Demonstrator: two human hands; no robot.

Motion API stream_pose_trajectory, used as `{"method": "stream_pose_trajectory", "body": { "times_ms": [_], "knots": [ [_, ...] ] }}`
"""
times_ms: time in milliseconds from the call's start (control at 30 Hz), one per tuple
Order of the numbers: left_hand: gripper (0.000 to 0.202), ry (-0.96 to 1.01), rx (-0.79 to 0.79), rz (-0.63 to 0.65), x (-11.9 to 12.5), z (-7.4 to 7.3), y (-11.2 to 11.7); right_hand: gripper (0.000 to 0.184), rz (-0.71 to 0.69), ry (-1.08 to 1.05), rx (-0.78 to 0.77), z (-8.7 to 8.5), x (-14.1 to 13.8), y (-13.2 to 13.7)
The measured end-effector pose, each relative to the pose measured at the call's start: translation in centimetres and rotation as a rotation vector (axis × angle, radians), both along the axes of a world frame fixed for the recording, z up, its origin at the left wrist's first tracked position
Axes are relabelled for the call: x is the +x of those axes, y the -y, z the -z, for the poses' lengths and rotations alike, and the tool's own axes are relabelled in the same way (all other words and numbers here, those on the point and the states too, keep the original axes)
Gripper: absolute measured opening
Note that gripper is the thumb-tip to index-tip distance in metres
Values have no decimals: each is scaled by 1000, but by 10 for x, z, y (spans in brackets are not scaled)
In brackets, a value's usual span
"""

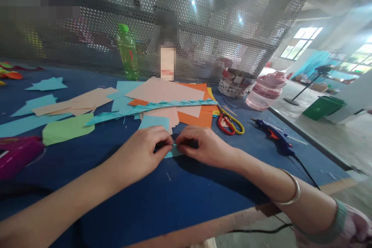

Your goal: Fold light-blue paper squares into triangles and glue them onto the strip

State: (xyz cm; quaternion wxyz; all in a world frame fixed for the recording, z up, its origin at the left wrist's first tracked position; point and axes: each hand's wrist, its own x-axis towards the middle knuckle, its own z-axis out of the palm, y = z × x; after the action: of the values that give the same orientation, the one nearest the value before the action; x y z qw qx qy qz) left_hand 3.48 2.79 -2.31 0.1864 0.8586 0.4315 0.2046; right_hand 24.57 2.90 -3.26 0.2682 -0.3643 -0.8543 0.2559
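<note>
My left hand and my right hand meet fingertip to fingertip over the blue table cover. Both pinch a small light-blue paper piece that lies low on the cover between them; most of it is hidden under the fingers. A silver bangle circles my right wrist. Just beyond the hands lies a pile of coloured paper sheets in peach, orange and light blue, with a long folded light-blue strip across it.
Red and yellow scissors and a blue glue gun lie to the right. A green bottle, a woven basket and a pink jug stand at the back. Loose paper cuttings cover the left. A magenta object sits far left.
</note>
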Motion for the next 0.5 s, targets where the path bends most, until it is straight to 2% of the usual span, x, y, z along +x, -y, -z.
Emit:
{"method": "stream_pose_trajectory", "body": {
  "times_ms": [167,500],
  "knots": [
    [19,-33,62,36,0,2,2,14,-28,-10,62,2,3,-5],
    [20,-51,95,28,2,2,3,11,-95,61,125,4,5,-10]
  ]
}}
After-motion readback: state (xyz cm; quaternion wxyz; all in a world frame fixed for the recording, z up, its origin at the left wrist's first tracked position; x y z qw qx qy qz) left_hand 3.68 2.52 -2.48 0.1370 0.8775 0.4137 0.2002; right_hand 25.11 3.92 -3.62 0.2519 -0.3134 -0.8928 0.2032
